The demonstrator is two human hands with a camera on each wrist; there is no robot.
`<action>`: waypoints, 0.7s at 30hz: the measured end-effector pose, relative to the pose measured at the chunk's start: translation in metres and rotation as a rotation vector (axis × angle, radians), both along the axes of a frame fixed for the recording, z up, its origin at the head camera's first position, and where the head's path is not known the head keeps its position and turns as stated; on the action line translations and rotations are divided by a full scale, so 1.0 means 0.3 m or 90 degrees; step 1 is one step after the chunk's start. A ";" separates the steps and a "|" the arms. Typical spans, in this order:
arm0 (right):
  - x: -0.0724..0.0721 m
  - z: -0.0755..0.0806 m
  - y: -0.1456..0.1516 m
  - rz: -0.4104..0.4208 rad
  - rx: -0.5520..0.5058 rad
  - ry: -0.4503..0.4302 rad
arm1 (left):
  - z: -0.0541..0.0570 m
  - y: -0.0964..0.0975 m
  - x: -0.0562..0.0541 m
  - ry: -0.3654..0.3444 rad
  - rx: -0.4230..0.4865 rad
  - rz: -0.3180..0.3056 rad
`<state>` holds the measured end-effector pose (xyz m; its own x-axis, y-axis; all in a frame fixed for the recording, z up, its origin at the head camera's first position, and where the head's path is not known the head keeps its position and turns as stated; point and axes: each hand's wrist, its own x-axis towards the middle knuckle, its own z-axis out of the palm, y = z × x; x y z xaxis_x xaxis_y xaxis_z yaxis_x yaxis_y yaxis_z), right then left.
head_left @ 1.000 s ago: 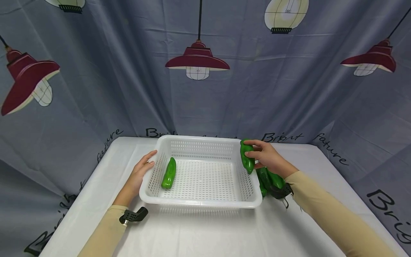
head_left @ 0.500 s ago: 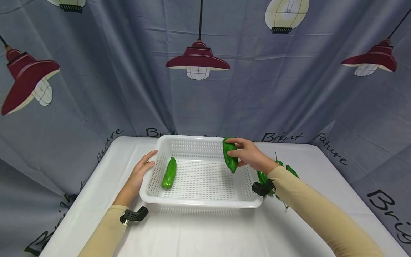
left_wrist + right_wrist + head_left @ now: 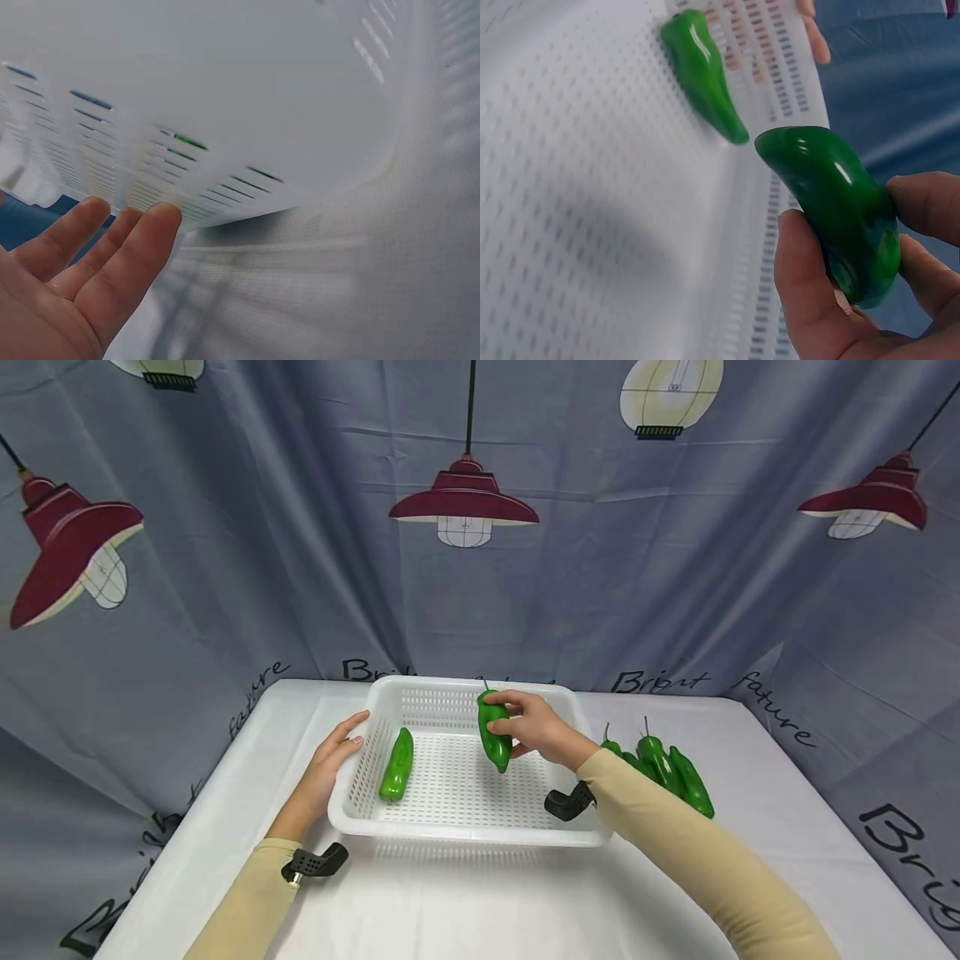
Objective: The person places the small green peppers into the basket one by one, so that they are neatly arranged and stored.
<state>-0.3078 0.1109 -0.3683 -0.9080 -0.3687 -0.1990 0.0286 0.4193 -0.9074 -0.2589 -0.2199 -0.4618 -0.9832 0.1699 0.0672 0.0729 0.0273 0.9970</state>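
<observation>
- A blue-grey curtain (image 3: 570, 610) hangs behind everything, printed with red lamps (image 3: 465, 503) and dark lettering.
- A table (image 3: 465, 902) under a white cloth stands before it.
- A white slotted basket (image 3: 465, 836) sits on the table, toward the far edge.
- Tan sleeves (image 3: 697, 839) cover both forearms, the right one reaching across the basket's right side.
- Several green peppers (image 3: 692, 785) lie together on the table just right of the basket, partly hidden by the right arm.
- The left hand (image 3: 324, 770) is at the basket's outer left wall, its fingers nearly straight and gripping nothing; how hard they press, I cannot tell.
- The right hand (image 3: 538, 727) pinches one pepper (image 3: 494, 739) between thumb and fingers, opened only as wide as the pepper; it is held above the basket floor, stem up.
- Another pepper (image 3: 396, 766) lies inside the basket, near its left wall.
- A black strap (image 3: 318, 862) shows at the left wrist, another at the right.
</observation>
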 end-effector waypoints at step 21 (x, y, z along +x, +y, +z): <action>0.005 -0.061 -0.167 0.052 0.002 -0.065 | -0.003 -0.005 -0.005 0.002 0.002 0.004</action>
